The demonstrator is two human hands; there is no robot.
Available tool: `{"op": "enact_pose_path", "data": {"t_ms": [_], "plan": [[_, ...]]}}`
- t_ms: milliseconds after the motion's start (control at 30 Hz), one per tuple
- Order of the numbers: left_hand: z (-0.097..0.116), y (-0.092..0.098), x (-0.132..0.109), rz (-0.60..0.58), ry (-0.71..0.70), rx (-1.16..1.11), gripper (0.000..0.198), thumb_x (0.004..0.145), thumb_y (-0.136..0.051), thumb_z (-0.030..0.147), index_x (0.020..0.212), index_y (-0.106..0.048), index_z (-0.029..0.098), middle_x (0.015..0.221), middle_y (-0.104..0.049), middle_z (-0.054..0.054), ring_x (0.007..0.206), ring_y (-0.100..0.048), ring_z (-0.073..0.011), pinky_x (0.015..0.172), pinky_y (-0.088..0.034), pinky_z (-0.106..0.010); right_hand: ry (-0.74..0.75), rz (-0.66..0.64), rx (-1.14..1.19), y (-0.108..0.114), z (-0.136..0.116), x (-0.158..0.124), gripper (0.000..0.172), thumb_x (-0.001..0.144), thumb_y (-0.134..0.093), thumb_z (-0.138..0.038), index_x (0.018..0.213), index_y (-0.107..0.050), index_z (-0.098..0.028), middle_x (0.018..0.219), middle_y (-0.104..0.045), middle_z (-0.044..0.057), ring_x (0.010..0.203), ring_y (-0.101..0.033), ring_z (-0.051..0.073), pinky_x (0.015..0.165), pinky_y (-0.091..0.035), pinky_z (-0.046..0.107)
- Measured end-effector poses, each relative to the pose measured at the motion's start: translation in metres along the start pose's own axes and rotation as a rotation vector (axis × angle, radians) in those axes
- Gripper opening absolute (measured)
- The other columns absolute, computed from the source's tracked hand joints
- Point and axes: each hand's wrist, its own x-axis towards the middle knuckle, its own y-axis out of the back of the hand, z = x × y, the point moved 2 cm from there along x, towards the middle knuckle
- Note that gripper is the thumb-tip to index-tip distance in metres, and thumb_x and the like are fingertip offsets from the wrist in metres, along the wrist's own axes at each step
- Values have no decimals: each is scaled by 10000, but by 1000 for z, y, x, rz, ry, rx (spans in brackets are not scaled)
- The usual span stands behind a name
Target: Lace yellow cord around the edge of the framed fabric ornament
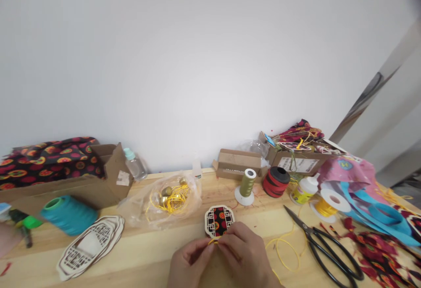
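A pale wooden surface runs across the lower half of the frame beneath a blank white wall, crowded with craft supplies. At bottom centre, the left hand and right hand meet, their fingers pinched narrow on a short stretch of yellow cord. The cord lies at the lower edge of a round wooden lattice ornament with red-and-black patterned fabric at its centre, resting flat on the surface just above the knuckles. To the right, large black scissors lie open-handled, well apart from the hands. Between scissors and right hand, the loose tail of cord curls in open loops. The likeliest trouble is that this tail snags on itself or on the scissors as it is drawn, tightening into a tangle. The cord is thin and slick-looking, so it could also slip from the pinch, and a tug might drag the light ornament out of place.
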Motion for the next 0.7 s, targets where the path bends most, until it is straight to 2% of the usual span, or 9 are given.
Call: {"op": "enact_pose_path", "data": {"t_ms": [200, 400, 600, 700], "plan": [[-2, 1, 2, 38, 2, 3, 201, 571, -653, 332, 683, -700, 171, 707, -715, -39, 714, -626, -211, 655, -496, -236, -2, -10, 11, 0, -1, 1, 169, 769, -453, -199, 721, -614, -214, 659, -560, 27, 611, -507, 114, 530, -385, 183], [-3, 0, 0, 12, -1, -12, 209, 559, -662, 327, 676, -693, 156, 692, -713, -51, 684, -627, -211, 633, -498, -242, -51, -71, 60, -2, -2, 0, 185, 734, -452, -160, 762, -626, -217, 674, -557, 33, 616, -499, 123, 532, -388, 195], [-4, -3, 0, 11, -28, 9, 204, 562, -652, 321, 676, -695, 158, 717, -712, -58, 714, -626, -226, 671, -495, -280, -217, -138, 242, -2, -6, 2, 177, 729, -462, -150, 692, -629, -196, 643, -525, 17, 596, -497, 114, 515, -379, 192], [-7, -4, -1, 46, -55, -32, 181, 554, -659, 315, 649, -693, 165, 678, -711, -47, 680, -630, -214, 637, -498, -260, -303, -118, 383, -5, -5, 3, 155, 730, -502, -196, 659, -640, -186, 617, -521, 11, 585, -497, 113, 494, -370, 187]]}}
